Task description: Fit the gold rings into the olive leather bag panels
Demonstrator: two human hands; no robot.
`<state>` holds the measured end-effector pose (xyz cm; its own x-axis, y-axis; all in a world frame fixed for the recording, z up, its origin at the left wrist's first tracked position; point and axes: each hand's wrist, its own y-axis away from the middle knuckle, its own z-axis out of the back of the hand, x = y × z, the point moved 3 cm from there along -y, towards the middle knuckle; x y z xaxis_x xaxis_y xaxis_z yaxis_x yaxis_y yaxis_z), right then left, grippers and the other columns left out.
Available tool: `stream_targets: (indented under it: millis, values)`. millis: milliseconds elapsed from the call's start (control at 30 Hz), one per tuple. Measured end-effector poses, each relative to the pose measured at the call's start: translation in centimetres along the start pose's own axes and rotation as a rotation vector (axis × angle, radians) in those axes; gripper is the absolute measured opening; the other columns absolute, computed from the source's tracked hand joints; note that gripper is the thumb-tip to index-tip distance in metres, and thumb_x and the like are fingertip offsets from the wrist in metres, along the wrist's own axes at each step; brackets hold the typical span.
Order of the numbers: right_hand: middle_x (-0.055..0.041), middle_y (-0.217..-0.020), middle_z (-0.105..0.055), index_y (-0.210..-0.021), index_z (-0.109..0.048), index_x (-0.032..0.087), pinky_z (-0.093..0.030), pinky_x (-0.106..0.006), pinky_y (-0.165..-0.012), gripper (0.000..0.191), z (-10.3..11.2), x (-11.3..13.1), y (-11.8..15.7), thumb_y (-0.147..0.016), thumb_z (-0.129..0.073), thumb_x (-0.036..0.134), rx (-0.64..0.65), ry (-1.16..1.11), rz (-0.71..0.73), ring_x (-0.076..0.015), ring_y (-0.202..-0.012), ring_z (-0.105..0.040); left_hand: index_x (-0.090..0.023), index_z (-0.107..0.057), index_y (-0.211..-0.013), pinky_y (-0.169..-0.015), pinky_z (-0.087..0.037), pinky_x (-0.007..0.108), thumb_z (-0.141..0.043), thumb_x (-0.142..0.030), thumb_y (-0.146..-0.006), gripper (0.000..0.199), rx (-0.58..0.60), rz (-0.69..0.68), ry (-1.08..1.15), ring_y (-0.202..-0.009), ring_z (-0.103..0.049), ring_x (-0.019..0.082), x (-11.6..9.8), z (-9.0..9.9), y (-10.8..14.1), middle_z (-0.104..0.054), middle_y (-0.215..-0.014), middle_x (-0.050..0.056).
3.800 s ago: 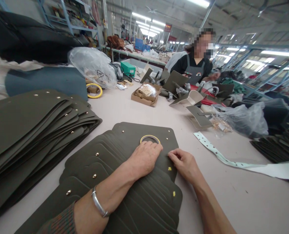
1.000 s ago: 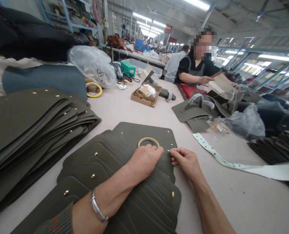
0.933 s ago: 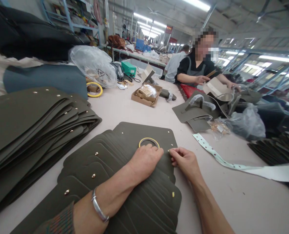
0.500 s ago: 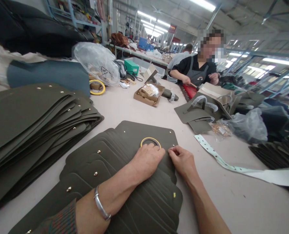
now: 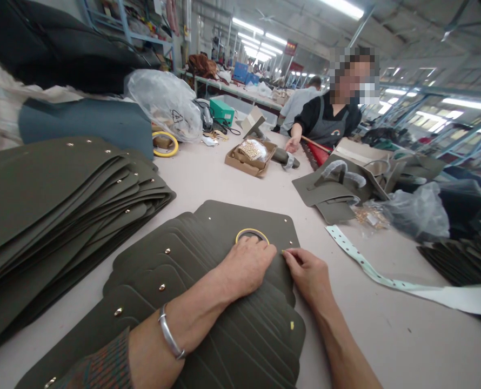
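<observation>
My left hand (image 5: pixel 251 263), with a metal bangle at the wrist, is closed around a roll of yellow tape (image 5: pixel 252 231). Only the far part of the roll shows above my knuckles. Below it lie fanned-out dark olive panels (image 5: pixel 244 212) with small metal fittings near their edges. At the right edge of the top panel, my right hand (image 5: pixel 308 272) pinches a tiny yellow tape piece (image 5: pixel 283 251) between thumb and forefinger. Another yellow tape bit (image 5: pixel 292 325) sticks to a lower panel.
A thick stack of olive panels (image 5: pixel 62 183) lies on the left. Further back are another tape roll (image 5: pixel 171 152), a cardboard box (image 5: pixel 240 165) with gold pieces, and bag parts (image 5: pixel 311 192). A perforated pale strip (image 5: pixel 370 268) runs along the right. A co-worker (image 5: pixel 325 124) stands across the table.
The yellow tape piece now shows at my right fingertips, which have shifted slightly. My left hand stays on the roll. The co-worker's hand has moved down toward the box area.
</observation>
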<state>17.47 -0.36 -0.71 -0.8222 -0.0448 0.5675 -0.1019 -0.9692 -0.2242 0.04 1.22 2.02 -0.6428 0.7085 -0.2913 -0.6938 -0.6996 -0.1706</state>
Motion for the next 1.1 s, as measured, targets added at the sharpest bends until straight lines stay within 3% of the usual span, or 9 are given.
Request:
stream_targets:
  millis: [267,533,633,767,900,1100]
  values:
    - [-0.0047,-0.073,-0.073,-0.079,-0.072,0.020,-0.044,-0.028,-0.063,0.026,-0.3,0.2,-1.0,-0.082,-0.052,0.035,0.051,0.121,-0.086,-0.0194,-0.067,-0.065,-0.018,-0.053,-0.089,-0.079,-0.046,0.034,-0.041,-0.015,-0.092,0.012,-0.102,-0.046,0.058,-0.086,-0.055,0.020,0.0,0.7,0.0,-0.061,-0.091,0.005]
    - [-0.0004,-0.057,-0.065,-0.062,-0.068,0.018,-0.037,-0.024,-0.050,0.026,0.4,-0.2,0.2,-0.079,-0.059,0.036,0.374,-0.118,-0.142,-0.0158,-0.056,-0.059,-0.020,-0.055,-0.097,-0.076,-0.050,0.028,-0.041,-0.014,-0.093,0.016,-0.170,-0.047,0.184,-0.087,-0.061,0.017,0.6,0.2,0.0,-0.064,-0.090,0.002]
    - [-0.0022,-0.071,-0.070,-0.078,-0.072,0.018,-0.044,-0.025,-0.058,0.024,0.9,0.4,0.5,-0.083,-0.058,0.036,0.232,-0.270,-0.084,-0.0173,-0.066,-0.063,-0.022,-0.053,-0.115,-0.080,-0.052,0.029,-0.042,-0.018,-0.095,0.023,-0.191,-0.078,0.247,-0.092,-0.064,0.017,0.5,0.2,0.1,-0.067,-0.097,0.002]
    - [-0.0047,-0.093,-0.072,-0.098,-0.069,0.020,-0.050,-0.028,-0.071,0.020,1.5,2.1,0.7,-0.085,-0.058,0.030,0.044,-0.413,0.126,-0.0177,-0.081,-0.065,-0.021,-0.032,-0.139,-0.086,-0.053,0.032,-0.046,-0.018,-0.094,0.047,-0.218,-0.116,0.264,-0.103,-0.064,0.018,0.3,0.0,0.1,-0.066,-0.116,0.007]
    - [-0.0034,-0.089,-0.070,-0.095,-0.067,0.019,-0.048,-0.025,-0.070,0.014,1.4,3.5,1.0,-0.086,-0.056,0.018,-0.002,-0.303,0.335,-0.0143,-0.077,-0.063,-0.018,-0.033,-0.136,-0.085,-0.054,0.033,-0.048,-0.018,-0.093,0.045,-0.200,-0.090,0.277,-0.103,-0.065,0.020,0.1,-0.1,0.1,-0.066,-0.115,0.009]
    - [-0.0005,-0.073,-0.067,-0.083,-0.065,0.019,-0.046,-0.023,-0.062,0.014,0.9,3.7,1.4,-0.083,-0.054,0.012,-0.102,-0.157,0.384,-0.0118,-0.064,-0.060,-0.019,-0.045,-0.116,-0.078,-0.052,0.030,-0.047,-0.017,-0.093,0.023,-0.134,-0.034,0.300,-0.095,-0.065,0.019,0.0,0.2,0.1,-0.067,-0.103,0.004]
